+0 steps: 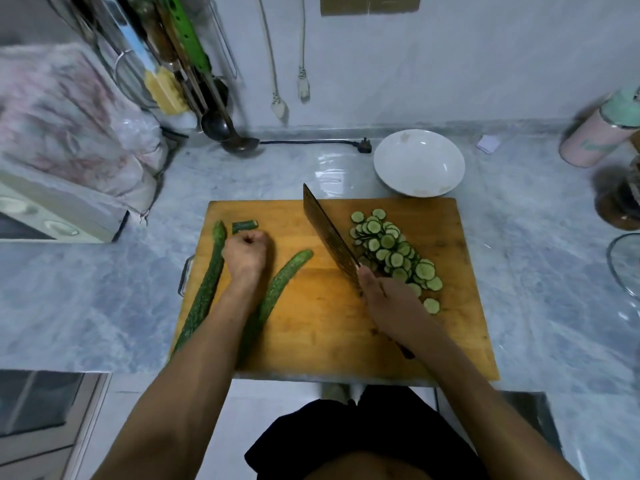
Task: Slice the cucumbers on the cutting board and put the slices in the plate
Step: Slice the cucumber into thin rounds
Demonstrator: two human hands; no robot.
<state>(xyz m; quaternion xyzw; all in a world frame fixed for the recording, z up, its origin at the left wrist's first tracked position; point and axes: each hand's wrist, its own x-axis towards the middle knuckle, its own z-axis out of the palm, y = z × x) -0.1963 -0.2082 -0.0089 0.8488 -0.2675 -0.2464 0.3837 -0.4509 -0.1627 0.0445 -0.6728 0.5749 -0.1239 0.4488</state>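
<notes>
Lighting was pretty dim and flat, with soft glare patches on the surface (332,168) and a faint shadow beside the left hand (244,252). Fisheye warped the edges hard, and the utensil rack (166,57) and corners looked smeared.

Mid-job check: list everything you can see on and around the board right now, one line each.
cutting board: 1, orange-brown wood, counter centre
whole cucumbers: 2, dark green, board's left part, either side of the left forearm
cucumber end piece: 1, green, just beyond the left hand
cucumber slices: one pile, pale green, board's right part
plate: 1, white, holds no slices, behind the board
cleaver: 1, dark blade, beside the slices
ladle: 1, dark, by the wall
black plug: 1, left of the plate
canister: 1, pink and mint, far right
left hand: fist, on the board
right hand: grips the cleaver
</notes>
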